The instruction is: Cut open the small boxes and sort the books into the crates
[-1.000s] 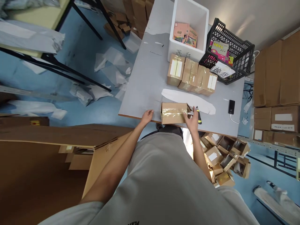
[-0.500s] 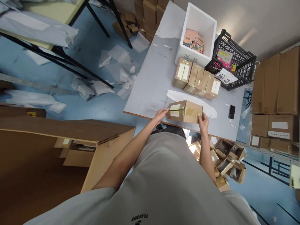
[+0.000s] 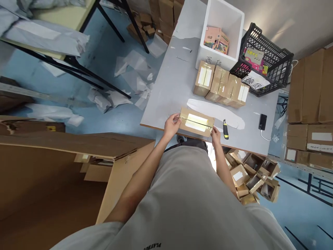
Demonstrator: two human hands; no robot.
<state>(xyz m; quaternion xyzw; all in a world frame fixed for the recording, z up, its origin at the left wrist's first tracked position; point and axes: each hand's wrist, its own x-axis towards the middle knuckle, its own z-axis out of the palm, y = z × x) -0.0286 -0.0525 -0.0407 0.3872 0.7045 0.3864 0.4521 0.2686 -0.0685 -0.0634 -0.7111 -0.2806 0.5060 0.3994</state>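
Note:
A taped cardboard box with a white label on its top face lies at the near edge of the grey table. My left hand grips its left end, fingers curled round the edge. At the box's right end my right hand holds the near corner. A yellow-and-black utility knife lies on the table just right of the box, apart from both hands.
A row of sealed cardboard boxes stands mid-table beside a white foam bin and a black crate. A phone lies at right. Opened boxes are heaped under the table; large cardboard sheets sit at left.
The box was lifted and turned over between both hands, then set down flat with its white label facing up. The knife is now uncovered beside it.

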